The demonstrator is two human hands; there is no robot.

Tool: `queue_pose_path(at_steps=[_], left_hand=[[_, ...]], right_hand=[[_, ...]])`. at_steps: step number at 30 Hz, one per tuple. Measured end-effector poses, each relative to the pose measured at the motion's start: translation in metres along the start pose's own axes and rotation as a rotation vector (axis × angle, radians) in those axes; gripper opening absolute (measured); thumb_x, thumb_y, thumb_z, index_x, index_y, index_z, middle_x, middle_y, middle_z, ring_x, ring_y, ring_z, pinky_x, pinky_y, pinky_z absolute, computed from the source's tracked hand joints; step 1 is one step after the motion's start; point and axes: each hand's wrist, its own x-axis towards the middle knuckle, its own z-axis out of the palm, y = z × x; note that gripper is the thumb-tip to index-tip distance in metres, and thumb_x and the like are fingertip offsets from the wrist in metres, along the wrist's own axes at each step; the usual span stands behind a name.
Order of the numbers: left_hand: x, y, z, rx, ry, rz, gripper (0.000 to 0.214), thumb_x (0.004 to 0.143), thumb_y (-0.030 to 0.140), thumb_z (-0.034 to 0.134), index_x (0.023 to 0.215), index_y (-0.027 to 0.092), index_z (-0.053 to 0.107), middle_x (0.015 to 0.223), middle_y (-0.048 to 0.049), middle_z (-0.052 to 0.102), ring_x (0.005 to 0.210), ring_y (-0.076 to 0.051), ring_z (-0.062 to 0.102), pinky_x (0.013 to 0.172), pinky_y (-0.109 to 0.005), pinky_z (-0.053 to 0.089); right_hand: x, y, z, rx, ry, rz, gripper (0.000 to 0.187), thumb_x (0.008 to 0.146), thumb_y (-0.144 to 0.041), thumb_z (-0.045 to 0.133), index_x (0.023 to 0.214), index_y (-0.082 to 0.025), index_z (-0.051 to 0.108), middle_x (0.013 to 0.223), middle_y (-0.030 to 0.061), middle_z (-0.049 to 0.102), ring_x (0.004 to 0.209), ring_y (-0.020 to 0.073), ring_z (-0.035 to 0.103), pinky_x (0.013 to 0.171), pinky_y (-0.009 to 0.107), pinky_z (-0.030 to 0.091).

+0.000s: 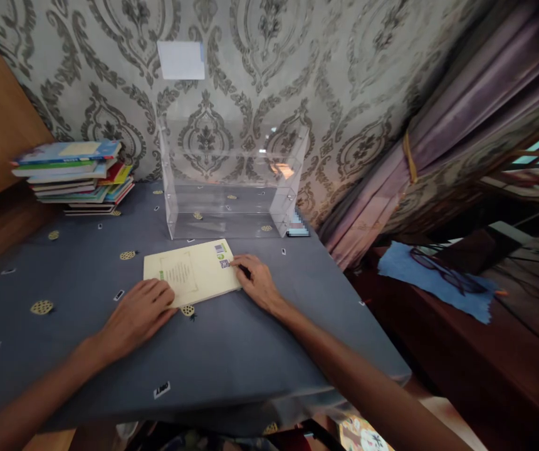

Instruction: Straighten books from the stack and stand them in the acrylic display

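A thin cream-coloured book (204, 268) lies on the table in front of me, with a framed block of print, a barcode and a small square code on its upper face. My left hand (145, 310) is closed at its near left corner, fingers bent over the edge. On the right side, my right hand (256, 282) grips the book's edge, its index finger reaching over beside the square code. Both thumbs are mostly hidden. Just behind the book stands a clear plastic rack (172, 207) with see-through shelves and side walls.
A stack of books (76, 178) sits at the back left against the patterned wall. A dark blue printed cloth covers the table (232, 357). Beside the rack's right foot lies a small pale blue item (298, 224). Right of the table are glasses (445, 270) on a blue cloth (403, 266) and a tied-back curtain (392, 181).
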Motion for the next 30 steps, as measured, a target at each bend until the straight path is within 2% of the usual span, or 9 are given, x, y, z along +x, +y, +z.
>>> queue_pose_path(at_steps=[4, 6, 10, 14, 20, 24, 30], left_hand=[[0.017, -0.013, 0.008, 0.012, -0.012, -0.001, 0.025, 0.102, 0.028, 0.040, 0.115, 0.023, 0.060, 0.111, -0.0068, 0.066, 0.102, -0.023, 0.058, 0.088, -0.038, 0.046], [0.024, -0.018, 0.011, 0.027, -0.020, 0.009, 0.028, 0.102, 0.026, 0.038, 0.121, 0.023, 0.059, 0.117, -0.0074, 0.066, 0.107, -0.023, 0.058, 0.091, -0.039, 0.046], [0.031, -0.020, 0.010, 0.030, -0.059, 0.002, 0.029, 0.100, 0.022, 0.039, 0.122, 0.022, 0.059, 0.121, -0.0086, 0.065, 0.110, -0.025, 0.057, 0.092, -0.042, 0.047], [0.042, -0.013, 0.008, 0.020, -0.086, 0.006, 0.030, 0.095, 0.019, 0.042, 0.121, 0.019, 0.057, 0.122, -0.0113, 0.063, 0.112, -0.027, 0.056, 0.093, -0.046, 0.047], [0.083, 0.002, 0.026, -0.027, -0.098, 0.080, 0.041, 0.097, 0.040, 0.048, 0.131, 0.017, 0.053, 0.130, -0.0150, 0.059, 0.119, -0.031, 0.053, 0.098, -0.049, 0.044], [0.103, 0.013, 0.040, -0.041, -0.061, 0.098, 0.050, 0.097, 0.048, 0.050, 0.135, 0.015, 0.050, 0.134, -0.0171, 0.058, 0.122, -0.032, 0.053, 0.100, -0.050, 0.043], [0.103, 0.017, 0.050, -0.052, 0.045, 0.111, 0.046, 0.099, 0.047, 0.046, 0.131, 0.014, 0.054, 0.129, -0.0168, 0.062, 0.117, -0.030, 0.059, 0.098, -0.048, 0.047]], right_hand=[[0.003, 0.004, 0.000, 0.004, 0.005, 0.002, 0.030, 0.080, -0.008, 0.055, 0.100, -0.022, 0.073, 0.113, 0.0090, 0.071, 0.108, 0.0246, 0.065, 0.096, 0.043, 0.050], [0.003, 0.006, 0.000, 0.009, 0.013, 0.000, 0.029, 0.081, -0.008, 0.055, 0.100, -0.022, 0.073, 0.114, 0.0093, 0.071, 0.109, 0.0244, 0.064, 0.097, 0.043, 0.050], [0.003, 0.009, -0.001, 0.033, 0.020, 0.009, 0.030, 0.081, -0.009, 0.055, 0.100, -0.022, 0.073, 0.114, 0.0090, 0.071, 0.109, 0.0242, 0.065, 0.096, 0.042, 0.050], [0.004, 0.011, -0.002, 0.094, 0.024, 0.036, 0.029, 0.084, -0.011, 0.054, 0.102, -0.022, 0.073, 0.114, 0.0078, 0.072, 0.108, 0.0235, 0.065, 0.097, 0.042, 0.050], [0.004, 0.012, -0.006, 0.147, 0.022, 0.090, 0.030, 0.090, -0.017, 0.049, 0.106, -0.023, 0.073, 0.108, 0.0051, 0.074, 0.098, 0.0203, 0.067, 0.090, 0.036, 0.051], [0.004, 0.011, -0.011, 0.168, -0.008, 0.101, 0.030, 0.090, -0.015, 0.049, 0.106, -0.022, 0.073, 0.100, 0.0025, 0.076, 0.088, 0.0172, 0.067, 0.083, 0.031, 0.051], [0.003, 0.005, -0.017, 0.242, -0.045, 0.091, 0.026, 0.089, -0.018, 0.053, 0.105, -0.021, 0.073, 0.093, 0.0028, 0.076, 0.087, 0.0178, 0.068, 0.083, 0.031, 0.051]])
